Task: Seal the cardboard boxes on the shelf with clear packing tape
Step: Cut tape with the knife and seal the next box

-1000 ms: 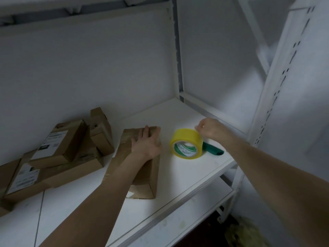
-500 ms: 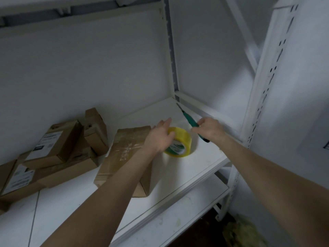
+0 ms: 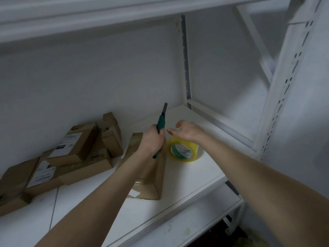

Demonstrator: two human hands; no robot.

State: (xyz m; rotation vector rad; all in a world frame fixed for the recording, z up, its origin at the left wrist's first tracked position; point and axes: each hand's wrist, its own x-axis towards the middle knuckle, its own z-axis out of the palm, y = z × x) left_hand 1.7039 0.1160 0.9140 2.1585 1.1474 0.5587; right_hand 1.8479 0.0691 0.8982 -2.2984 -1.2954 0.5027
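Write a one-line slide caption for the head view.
Left hand grips a green utility knife over a cardboard box; open right hand above the yellow tape roll.

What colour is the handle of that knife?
The knife handle is dark green; the head view shows it.

Yellow tape roll [image 3: 183, 151], green-white core label; green knife handle [image 3: 161, 123]; brown boxes [image 3: 78, 147]; white shelf [image 3: 192, 175].

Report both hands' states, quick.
Left hand: grips the green knife, blade pointing up.
Right hand: open, holding nothing, over the yellow tape roll.
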